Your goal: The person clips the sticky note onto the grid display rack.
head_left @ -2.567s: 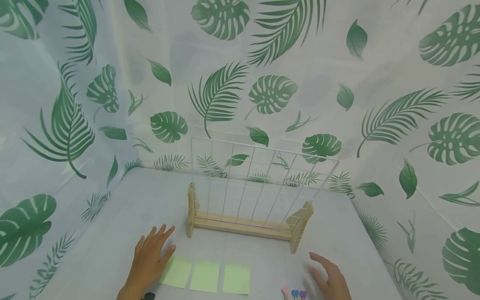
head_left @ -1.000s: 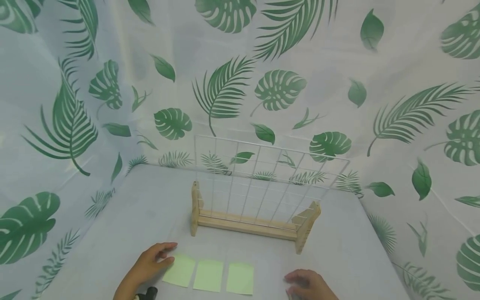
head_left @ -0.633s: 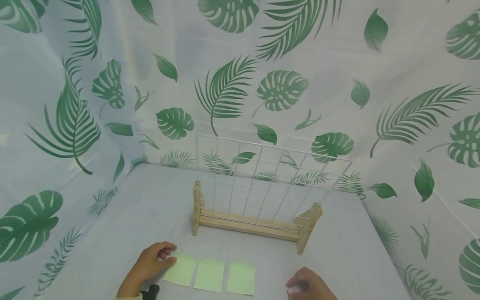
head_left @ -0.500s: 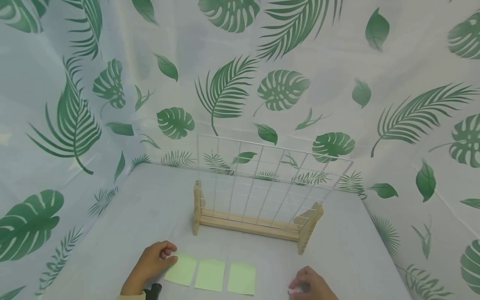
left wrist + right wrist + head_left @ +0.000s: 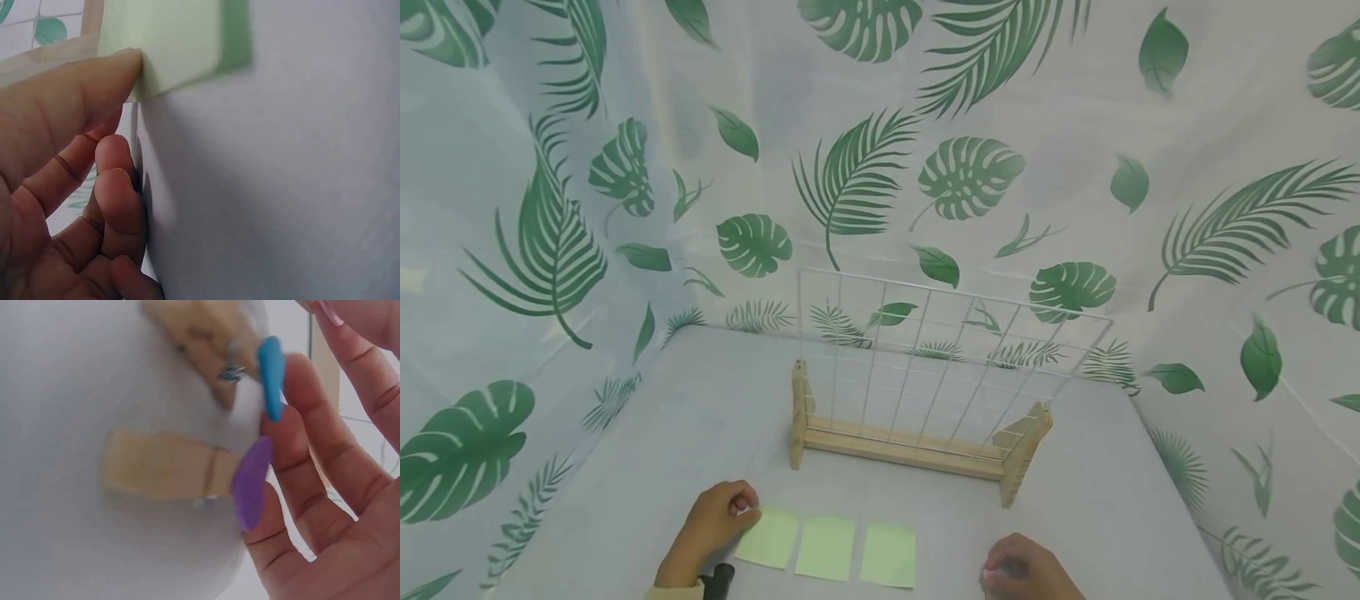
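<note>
My left hand [image 5: 715, 525] pinches the near-left edge of the leftmost pale green sticky note [image 5: 769, 538]. In the left wrist view the thumb lies on the note's face, the other fingers curled below. My right hand [image 5: 1026, 568], right of the notes, pinches a clothespin with a pink heart [image 5: 330, 311] between thumb and index finger; only a sliver of pink shows. Beside its other fingers in the right wrist view are two small wooden clothespins, one with a blue heart [image 5: 271, 378], one with a purple heart [image 5: 251, 484].
Two more green notes, a middle one [image 5: 824, 547] and a right one [image 5: 889, 556], lie in a row on the white table [image 5: 700, 400]. Behind them stands a wooden stand [image 5: 902, 451] holding a white wire grid [image 5: 951, 304]. Leaf-print sheeting [image 5: 865, 100] encloses the table.
The right hand has moved left and down to the clothespins and taken the pink-heart one. The left hand's spread fingers have curled in, and it now pinches the left note's edge.
</note>
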`<state>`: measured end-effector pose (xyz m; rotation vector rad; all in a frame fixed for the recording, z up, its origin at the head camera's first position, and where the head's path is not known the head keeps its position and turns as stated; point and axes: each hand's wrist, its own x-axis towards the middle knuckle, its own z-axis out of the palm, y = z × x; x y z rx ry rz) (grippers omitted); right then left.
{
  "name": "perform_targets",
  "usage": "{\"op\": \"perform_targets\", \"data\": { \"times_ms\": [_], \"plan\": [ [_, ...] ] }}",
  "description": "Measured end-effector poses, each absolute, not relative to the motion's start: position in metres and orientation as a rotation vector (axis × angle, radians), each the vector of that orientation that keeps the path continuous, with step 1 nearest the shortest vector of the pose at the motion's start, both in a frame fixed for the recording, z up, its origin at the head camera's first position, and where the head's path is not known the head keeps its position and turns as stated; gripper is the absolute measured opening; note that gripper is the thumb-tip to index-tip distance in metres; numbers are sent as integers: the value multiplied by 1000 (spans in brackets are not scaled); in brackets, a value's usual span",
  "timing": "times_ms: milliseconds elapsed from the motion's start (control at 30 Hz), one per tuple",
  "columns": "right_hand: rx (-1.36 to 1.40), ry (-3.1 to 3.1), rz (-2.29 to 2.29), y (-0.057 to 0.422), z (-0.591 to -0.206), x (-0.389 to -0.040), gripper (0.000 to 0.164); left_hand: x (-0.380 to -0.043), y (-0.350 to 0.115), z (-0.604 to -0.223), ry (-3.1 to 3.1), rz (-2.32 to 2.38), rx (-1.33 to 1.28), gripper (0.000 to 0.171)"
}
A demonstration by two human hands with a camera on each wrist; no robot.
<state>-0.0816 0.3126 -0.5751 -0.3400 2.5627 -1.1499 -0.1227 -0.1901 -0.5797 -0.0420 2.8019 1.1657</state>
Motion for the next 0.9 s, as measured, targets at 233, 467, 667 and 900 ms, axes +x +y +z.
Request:
{"op": "perform_targets", "data": {
  "times_ms": [233, 467, 667, 900],
  "plan": [
    [-297, 2460, -1193, 311, -564, -86, 12, -119, -190, -578, 2813, 1201, -20, 16],
    [-283, 2452, -1274, 310, -562, -87, 11, -115, -196, -574, 2766, 1254, -26, 17],
    [-95, 2512, -1277, 301, -556, -87, 15, -115, -198, -573, 2746, 1288, -3, 12],
    [-104, 2647, -1297, 294, -546, -85, 27, -115, -203, -580, 2807, 1380, 126, 7]
  ]
}}
